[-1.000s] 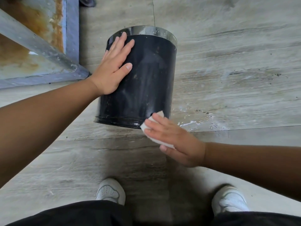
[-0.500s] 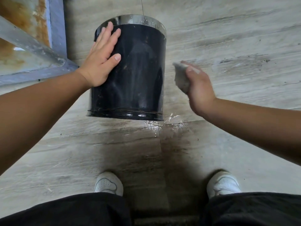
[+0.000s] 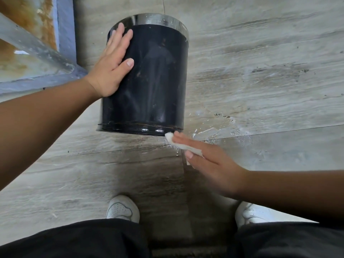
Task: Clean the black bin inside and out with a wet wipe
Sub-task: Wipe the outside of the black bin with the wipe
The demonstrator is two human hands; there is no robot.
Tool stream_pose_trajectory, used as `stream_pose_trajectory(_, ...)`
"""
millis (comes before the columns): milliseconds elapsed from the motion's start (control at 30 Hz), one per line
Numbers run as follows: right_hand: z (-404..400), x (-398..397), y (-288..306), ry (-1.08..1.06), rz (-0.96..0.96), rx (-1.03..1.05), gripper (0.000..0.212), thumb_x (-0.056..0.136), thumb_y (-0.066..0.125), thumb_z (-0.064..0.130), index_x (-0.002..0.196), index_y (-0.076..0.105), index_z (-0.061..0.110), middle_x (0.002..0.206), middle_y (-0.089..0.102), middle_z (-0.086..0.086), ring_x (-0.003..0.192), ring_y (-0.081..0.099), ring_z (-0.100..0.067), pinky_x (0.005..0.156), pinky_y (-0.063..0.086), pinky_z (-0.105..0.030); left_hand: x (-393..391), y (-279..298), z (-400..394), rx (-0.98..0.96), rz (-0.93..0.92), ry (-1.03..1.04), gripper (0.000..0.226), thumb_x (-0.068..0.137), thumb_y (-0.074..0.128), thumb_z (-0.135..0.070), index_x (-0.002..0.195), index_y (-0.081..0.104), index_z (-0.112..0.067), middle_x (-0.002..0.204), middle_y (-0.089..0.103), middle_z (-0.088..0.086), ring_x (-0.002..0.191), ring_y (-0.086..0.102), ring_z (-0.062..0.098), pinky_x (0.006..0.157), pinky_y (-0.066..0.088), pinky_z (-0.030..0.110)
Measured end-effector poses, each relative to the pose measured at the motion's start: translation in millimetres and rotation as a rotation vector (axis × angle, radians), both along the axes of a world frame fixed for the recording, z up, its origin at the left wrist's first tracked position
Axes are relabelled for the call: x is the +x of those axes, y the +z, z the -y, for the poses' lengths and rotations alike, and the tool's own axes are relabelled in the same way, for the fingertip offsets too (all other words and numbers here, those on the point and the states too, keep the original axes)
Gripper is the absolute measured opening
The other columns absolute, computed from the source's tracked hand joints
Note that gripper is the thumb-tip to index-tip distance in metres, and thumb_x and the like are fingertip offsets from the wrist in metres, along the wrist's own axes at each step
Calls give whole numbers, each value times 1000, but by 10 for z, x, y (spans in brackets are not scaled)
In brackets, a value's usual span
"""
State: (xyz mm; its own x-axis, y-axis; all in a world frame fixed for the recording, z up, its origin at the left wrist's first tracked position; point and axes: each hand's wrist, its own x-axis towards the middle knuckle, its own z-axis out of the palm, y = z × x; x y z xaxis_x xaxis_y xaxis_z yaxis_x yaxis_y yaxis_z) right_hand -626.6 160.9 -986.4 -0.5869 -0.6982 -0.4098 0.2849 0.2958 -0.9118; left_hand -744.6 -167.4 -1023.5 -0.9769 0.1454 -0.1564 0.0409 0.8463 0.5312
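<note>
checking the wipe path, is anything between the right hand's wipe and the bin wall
Nothing visible. The right hand holds the wet wipe at the black bin near its lower edge, with only bare floor around; the left hand rests flat on the far-left side.

- Glossy black cylindrical bin point(image 3: 149, 81) had a silver metallic band at one end.
- Crumpled white wet wipe point(image 3: 178, 144).
- Grey-beige wood-grain plank floor point(image 3: 260, 81), with a darker shaded patch.
- White sneakers point(image 3: 122, 208), black trousers point(image 3: 74, 241).
- Blue-grey metal frame point(image 3: 65, 25), rust-orange stained panel.
</note>
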Motion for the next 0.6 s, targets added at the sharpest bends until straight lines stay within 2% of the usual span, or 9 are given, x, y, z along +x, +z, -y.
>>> stream_pose_trajectory(67, -32, -106, 58, -43, 53, -68, 37, 96, 42, 27, 128, 58, 34, 128, 63, 26, 125, 52, 5, 101, 37, -12, -14, -8, -11, 5, 12, 2, 67, 97, 29, -48, 153, 5, -21, 161, -9, 8, 147, -12, 22, 118, -3, 38)
stream_pose_trajectory(100, -30, -172, 50, -108, 108, -109, 37, 94, 43, 27, 124, 64, 27, 110, 71, 23, 111, 61, 2, 93, 41, -14, -23, -11, -33, 3, 20, 3, 68, 96, 29, -50, 153, 5, -24, 161, -10, 6, 147, -13, 20, 118, -3, 38)
stream_pose_trajectory(133, -21, -246, 20, -190, 164, -152, 37, 92, 44, 28, 119, 67, 18, 95, 74, 17, 96, 65, -3, 86, 43, -19, -36, -13, -70, -6, 28, 2, 69, 95, 29, -52, 153, 4, -26, 161, -10, 4, 146, -14, 19, 118, -4, 39)
stream_pose_trajectory(200, 18, -420, -48, -367, 284, -234, 35, 89, 46, 27, 108, 69, 9, 82, 73, 7, 81, 65, -10, 79, 45, -26, -77, -10, -170, -51, 39, -7, 70, 92, 29, -57, 152, 3, -32, 161, -12, -1, 146, -15, 17, 118, -3, 48)
stream_pose_trajectory(267, 35, -609, -109, -506, 317, -306, 33, 88, 48, 25, 107, 68, 8, 86, 75, 0, 84, 68, -13, 83, 49, -27, -110, 15, -299, -108, 44, -8, 71, 91, 28, -60, 152, 3, -35, 161, -12, -6, 146, -14, 14, 117, -1, 54)
stream_pose_trajectory(367, 65, -907, -128, -556, 189, -358, 39, 92, 44, 24, 122, 63, 8, 106, 74, 2, 100, 67, -10, 87, 49, -20, -126, 63, -498, -176, 27, -28, 71, 89, 29, -60, 152, 8, -33, 161, -9, -6, 147, -10, 14, 116, 1, 53)
stream_pose_trajectory(500, 100, -1103, -264, -564, 57, -255, 37, 93, 43, 31, 121, 67, 31, 135, 60, 4, 135, 49, -16, 115, 34, -34, -126, 157, -635, -176, -43, -50, 69, 87, 39, -55, 148, 29, -25, 161, 13, 2, 147, 9, 20, 117, 14, 52)
stream_pose_trajectory(533, 111, -1110, -315, -540, -2, -186, 39, 93, 42, 33, 124, 65, 35, 142, 54, 7, 139, 42, -11, 118, 30, -34, -123, 173, -647, -182, -66, -60, 67, 87, 42, -53, 147, 34, -23, 159, 19, 4, 147, 14, 22, 116, 18, 52)
stream_pose_trajectory(600, 156, -1143, -394, -457, -155, -75, 42, 98, 39, 33, 137, 54, 30, 147, 44, 16, 138, 34, 9, 119, 26, -23, -117, 178, -651, -200, -99, -89, 62, 90, 46, -47, 145, 37, -21, 158, 23, 6, 146, 17, 24, 115, 20, 50)
